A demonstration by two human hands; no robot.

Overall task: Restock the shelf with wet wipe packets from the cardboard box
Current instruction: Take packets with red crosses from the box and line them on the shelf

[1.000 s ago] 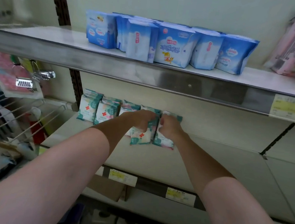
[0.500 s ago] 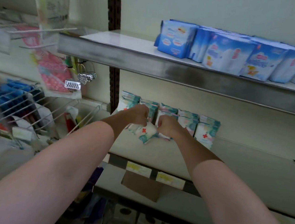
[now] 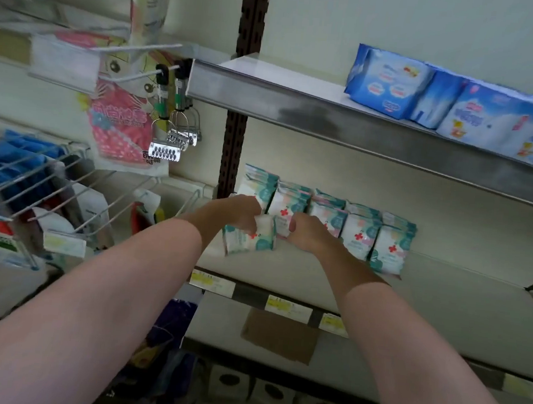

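The left hand (image 3: 240, 214) was curled around a wet wipe packet (image 3: 249, 237), which sat tilted at the left end of the middle shelf (image 3: 443, 301), in front of the standing row of packets (image 3: 337, 221). The right hand (image 3: 307, 232) was also curled, its fingers hidden behind the knuckles; it lay against the front of the row just beside the held packet, and whether it gripped a packet or merely steadied the row could not be told. The row stood upright against the back wall, five stacks wide, beginning near the brown upright post (image 3: 237, 135). The upper shelf (image 3: 330, 117) carried blue packs (image 3: 395, 81). A piece of cardboard (image 3: 279, 335) showed below the shelf edge; whether it belonged to the supply box was unclear. The step in hand appeared to be placement: seating the tilted packet into a second rank. The next move would probably call for righting the packet, pressing it flush against the row, and releasing it without toppling its neighbours.
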